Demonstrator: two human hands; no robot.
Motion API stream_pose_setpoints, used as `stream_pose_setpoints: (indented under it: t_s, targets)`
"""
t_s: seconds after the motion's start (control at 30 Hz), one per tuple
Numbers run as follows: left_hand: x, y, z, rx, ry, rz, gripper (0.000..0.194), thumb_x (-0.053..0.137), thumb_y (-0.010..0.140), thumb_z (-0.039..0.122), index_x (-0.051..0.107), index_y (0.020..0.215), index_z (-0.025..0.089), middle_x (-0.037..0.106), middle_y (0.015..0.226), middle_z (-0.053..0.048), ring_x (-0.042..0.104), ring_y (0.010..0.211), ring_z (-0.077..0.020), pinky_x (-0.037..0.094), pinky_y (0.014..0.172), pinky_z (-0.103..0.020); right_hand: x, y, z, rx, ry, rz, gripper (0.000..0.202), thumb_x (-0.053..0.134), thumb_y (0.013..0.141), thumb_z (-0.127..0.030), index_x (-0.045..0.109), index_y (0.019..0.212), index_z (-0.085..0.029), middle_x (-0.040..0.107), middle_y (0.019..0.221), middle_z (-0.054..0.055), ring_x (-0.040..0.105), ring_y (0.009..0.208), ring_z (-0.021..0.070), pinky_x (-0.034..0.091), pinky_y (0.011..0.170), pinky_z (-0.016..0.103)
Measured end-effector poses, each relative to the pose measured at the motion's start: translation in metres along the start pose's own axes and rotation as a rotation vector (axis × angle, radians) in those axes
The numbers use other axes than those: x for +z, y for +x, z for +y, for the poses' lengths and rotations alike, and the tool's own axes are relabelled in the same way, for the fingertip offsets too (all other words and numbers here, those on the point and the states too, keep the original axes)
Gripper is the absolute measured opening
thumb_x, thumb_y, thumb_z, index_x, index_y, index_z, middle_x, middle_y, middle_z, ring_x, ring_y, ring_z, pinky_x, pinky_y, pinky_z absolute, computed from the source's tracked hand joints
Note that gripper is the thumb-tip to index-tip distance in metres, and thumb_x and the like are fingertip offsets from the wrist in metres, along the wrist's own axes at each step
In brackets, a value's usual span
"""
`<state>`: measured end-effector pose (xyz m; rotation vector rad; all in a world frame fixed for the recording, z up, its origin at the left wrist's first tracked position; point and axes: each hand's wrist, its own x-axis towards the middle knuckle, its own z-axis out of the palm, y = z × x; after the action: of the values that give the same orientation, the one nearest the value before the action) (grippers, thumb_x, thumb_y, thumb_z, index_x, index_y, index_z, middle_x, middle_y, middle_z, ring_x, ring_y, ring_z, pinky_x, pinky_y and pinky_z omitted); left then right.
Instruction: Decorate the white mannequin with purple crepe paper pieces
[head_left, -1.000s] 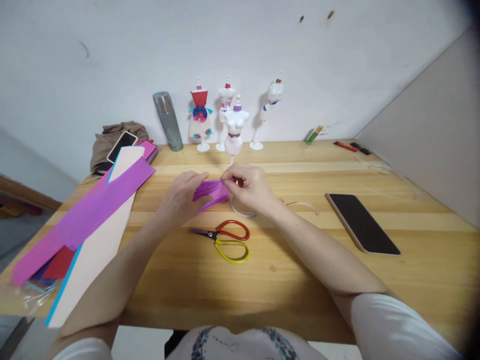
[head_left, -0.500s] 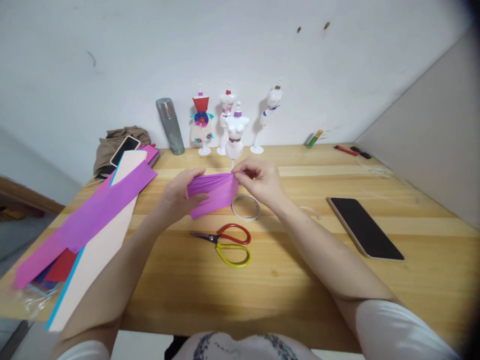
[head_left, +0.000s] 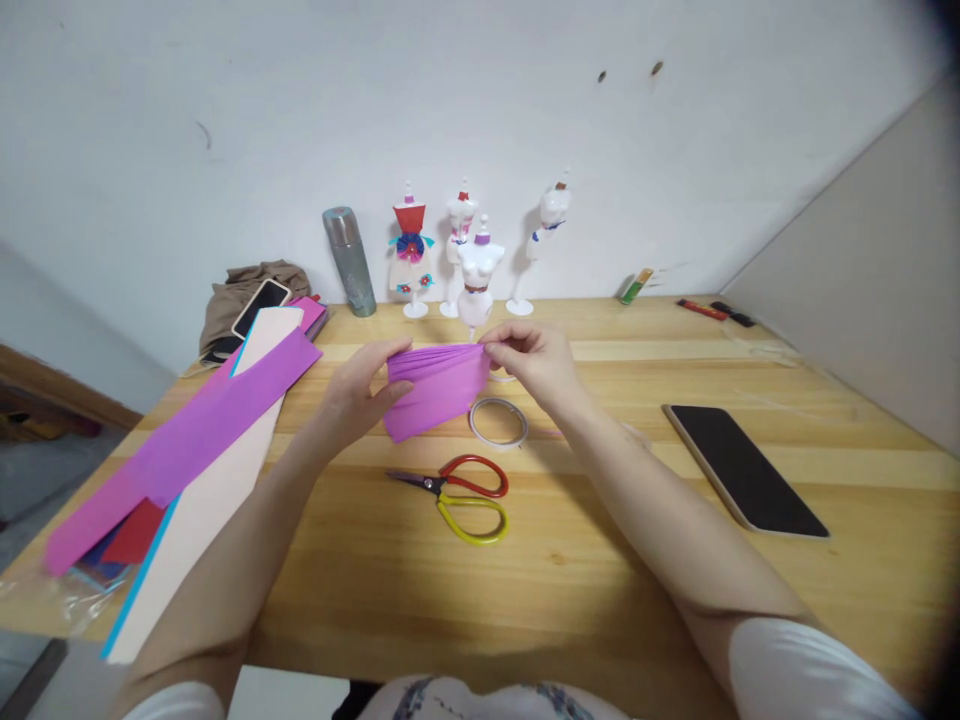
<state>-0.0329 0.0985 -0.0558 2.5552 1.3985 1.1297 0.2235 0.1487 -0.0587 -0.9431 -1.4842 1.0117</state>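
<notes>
A piece of purple-pink paper (head_left: 439, 392), pleated along its top edge, is held up between both hands. My left hand (head_left: 367, 388) grips its left end, thumb in front and fingers behind. My right hand (head_left: 534, 362) pinches the upper right corner between thumb and fingertips. Just below the paper's right end lies a pale ring, perhaps a roll of thin tape (head_left: 499, 422). Scissors (head_left: 450, 495) with one red and one yellow handle rest nearer the body, blades pointing left. Behind the paper stands a small white mannequin (head_left: 478, 270) with a purple neck band.
Long purple (head_left: 217, 420) and cream paper strips (head_left: 217, 500) cover the table's left side. More mannequins and a grey flask (head_left: 350, 262) stand along the wall. A dark tablet or phone (head_left: 744, 468) lies at right, a green-and-yellow tube (head_left: 636, 286) at the back.
The view has shifted slightly. Between my hands the paper's pleated top edge looks straighter and more stretched out. Both hands keep their hold.
</notes>
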Motion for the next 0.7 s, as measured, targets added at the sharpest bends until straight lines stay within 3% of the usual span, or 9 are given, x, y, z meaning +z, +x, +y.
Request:
stream_pose_setpoints:
  t_s: [0.17, 0.37, 0.53, 0.7]
  targets:
    - [0.000, 0.001, -0.005, 0.003, 0.012, 0.000, 0.052, 0.060, 0.095, 0.037, 0.052, 0.141, 0.016, 0.063, 0.139, -0.017, 0.060, 0.130, -0.0277, 0.049, 0.110, -0.046, -0.001, 0.000, 0.001, -0.007, -0.031, -0.013, 0.007, 0.069, 0.068, -0.027, 0.068, 0.072, -0.021, 0.064, 0.060, 0.000, 0.059, 0.055, 0.0156, 0.049, 0.056, 0.030]
    - [-0.009, 0.005, -0.004, 0.026, 0.139, 0.088, 0.078, 0.073, 0.084, 0.050, 0.043, 0.149, 0.020, 0.055, 0.148, -0.017, 0.050, 0.140, -0.0342, 0.040, 0.116, -0.053, 0.003, 0.001, 0.008, -0.052, -0.041, 0.020, 0.012, 0.067, 0.069, -0.031, 0.066, 0.073, -0.020, 0.063, 0.062, 0.000, 0.058, 0.056, 0.0150, 0.048, 0.057, 0.030]
    - [-0.011, 0.003, 0.018, 0.118, 0.194, 0.066, 0.075, 0.075, 0.082, 0.049, 0.048, 0.146, 0.021, 0.053, 0.150, -0.017, 0.045, 0.143, -0.0365, 0.035, 0.119, -0.056, 0.012, -0.009, 0.009, -0.287, -0.263, 0.041, 0.010, 0.060, 0.078, -0.023, 0.069, 0.076, -0.021, 0.068, 0.072, 0.003, 0.059, 0.063, 0.0156, 0.045, 0.061, 0.030]
    - [-0.004, 0.001, 0.031, 0.091, 0.098, 0.017, 0.050, 0.072, 0.085, 0.046, 0.065, 0.127, 0.021, 0.067, 0.135, -0.014, 0.053, 0.137, -0.0341, 0.043, 0.114, -0.054, 0.018, -0.017, 0.001, -0.404, -0.367, -0.054, 0.015, 0.058, 0.085, -0.018, 0.069, 0.076, -0.022, 0.071, 0.078, 0.004, 0.063, 0.072, 0.0173, 0.049, 0.070, 0.033]
